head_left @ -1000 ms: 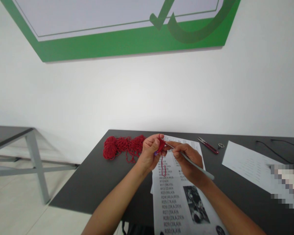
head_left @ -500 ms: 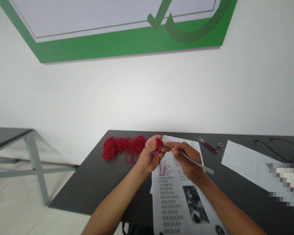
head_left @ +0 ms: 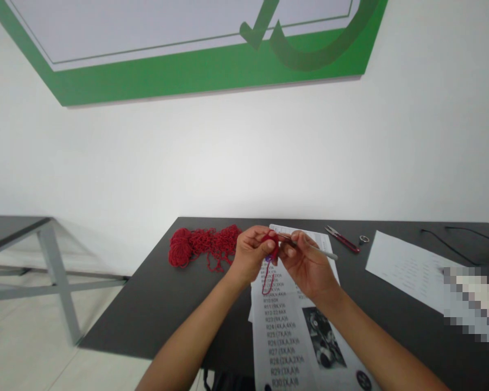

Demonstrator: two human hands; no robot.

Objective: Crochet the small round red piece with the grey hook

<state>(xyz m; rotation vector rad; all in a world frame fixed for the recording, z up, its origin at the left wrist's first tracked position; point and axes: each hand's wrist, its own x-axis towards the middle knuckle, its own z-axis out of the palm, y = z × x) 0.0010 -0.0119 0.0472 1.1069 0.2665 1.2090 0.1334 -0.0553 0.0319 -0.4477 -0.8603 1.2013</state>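
Pinched in my left hand (head_left: 252, 248) is a small piece of red crochet work (head_left: 272, 241), with a purple stitch marker (head_left: 268, 258) at its lower edge. A loop of red yarn (head_left: 268, 285) dangles below it. My right hand (head_left: 307, 263) grips a crochet hook (head_left: 325, 252) with a grey handle, its shaft pointing left to the crochet work. Fingers hide the hook's tip, so I cannot tell whether it sits in a stitch. Left of my hands, a skein of red yarn (head_left: 204, 243) lies loose on the table.
A printed pattern sheet (head_left: 285, 331) lies under my hands on the dark table (head_left: 155, 304). To the right are red-handled thread snips (head_left: 342, 239), a small metal ring (head_left: 364, 239), another paper (head_left: 403, 271) and black glasses arms (head_left: 448, 247). A second table (head_left: 16, 231) stands at left.
My left hand has turned over, its thumb now on the front of the crochet work. My right hand has shifted its hold, and the hook now lies flatter.
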